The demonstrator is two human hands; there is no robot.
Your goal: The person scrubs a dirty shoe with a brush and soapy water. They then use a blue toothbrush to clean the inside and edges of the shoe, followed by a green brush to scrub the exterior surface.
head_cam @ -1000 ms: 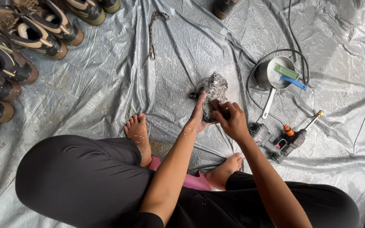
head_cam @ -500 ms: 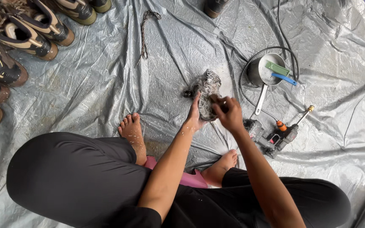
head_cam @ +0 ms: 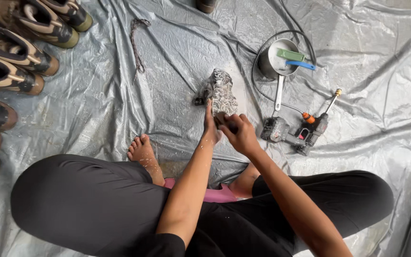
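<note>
A soapy, foam-covered shoe [head_cam: 222, 93] lies on the grey plastic sheet [head_cam: 367, 38] in front of me. My left hand [head_cam: 210, 126] grips the shoe at its near end and steadies it. Right beside it, my right hand [head_cam: 239, 133] is closed around a small dark object, apparently a brush, pressed against the same end of the shoe; the object is mostly hidden by my fingers. I sit cross-legged in black trousers, bare feet on the sheet.
A row of brown boots [head_cam: 20, 52] lines the left edge. A loose lace [head_cam: 136, 40] lies at the top. To the right stand a metal pan [head_cam: 279, 59] holding green and blue brushes, a black hose, and a cordless spray gun [head_cam: 300, 131].
Both hands stay on the shoe; the right hand has shifted slightly along its near end. The view has drifted a little.
</note>
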